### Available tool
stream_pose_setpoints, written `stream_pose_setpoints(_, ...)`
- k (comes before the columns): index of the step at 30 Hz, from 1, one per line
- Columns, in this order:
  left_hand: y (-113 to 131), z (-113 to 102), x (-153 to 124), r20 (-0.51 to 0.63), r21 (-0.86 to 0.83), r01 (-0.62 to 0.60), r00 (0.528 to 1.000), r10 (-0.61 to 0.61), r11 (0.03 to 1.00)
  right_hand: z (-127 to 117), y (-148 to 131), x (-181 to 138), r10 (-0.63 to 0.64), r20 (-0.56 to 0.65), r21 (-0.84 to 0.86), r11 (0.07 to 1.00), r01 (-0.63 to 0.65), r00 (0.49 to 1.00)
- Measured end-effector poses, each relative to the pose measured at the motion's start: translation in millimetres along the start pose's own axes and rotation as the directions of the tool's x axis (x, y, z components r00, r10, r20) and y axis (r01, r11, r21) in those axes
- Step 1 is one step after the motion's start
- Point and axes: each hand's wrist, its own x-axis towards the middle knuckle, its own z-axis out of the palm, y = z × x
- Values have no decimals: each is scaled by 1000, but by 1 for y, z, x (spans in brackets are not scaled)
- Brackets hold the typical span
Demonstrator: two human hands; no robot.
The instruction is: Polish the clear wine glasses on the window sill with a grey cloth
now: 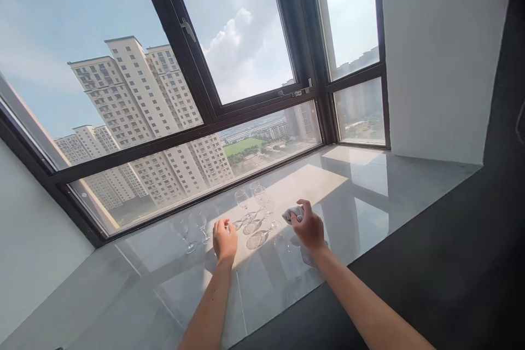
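My right hand (308,227) is closed around a crumpled grey-white cloth (292,214), held over the glossy sill. My left hand (225,239) is raised at the left with its fingers curled inward; anything inside them is hidden or too clear to make out. Just left of that hand stand two clear stemmed glasses, a nearer glass (189,246) and a farther glass (202,222). Between my hands, farther back by the window, are more stemmed glasses, among them an upright glass (241,198). Their see-through outlines blend with shadows and reflections.
The pale tiled window sill (283,290) is shiny, with sunlit patches and a front edge running diagonally. A dark-framed window (262,111) closes its back side, with a handle (187,30) on one sash. White walls (438,65) stand at both ends.
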Motion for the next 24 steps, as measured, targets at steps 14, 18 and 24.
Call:
stream_pose_setpoints(14,-73,-49,14,-49,-78,411,908,-416,908,6,14,1,74,5,-60,995,-74,997)
stream_pose_setpoints(18,-75,-42,22,47,-82,413,911,-410,907,6,12,2,51,1,-65,997,-51,999)
stream_pose_setpoints(24,-92,-28,34,84,156,304,944,-319,940,7,11,2,-6,-27,-65,998,4,1000)
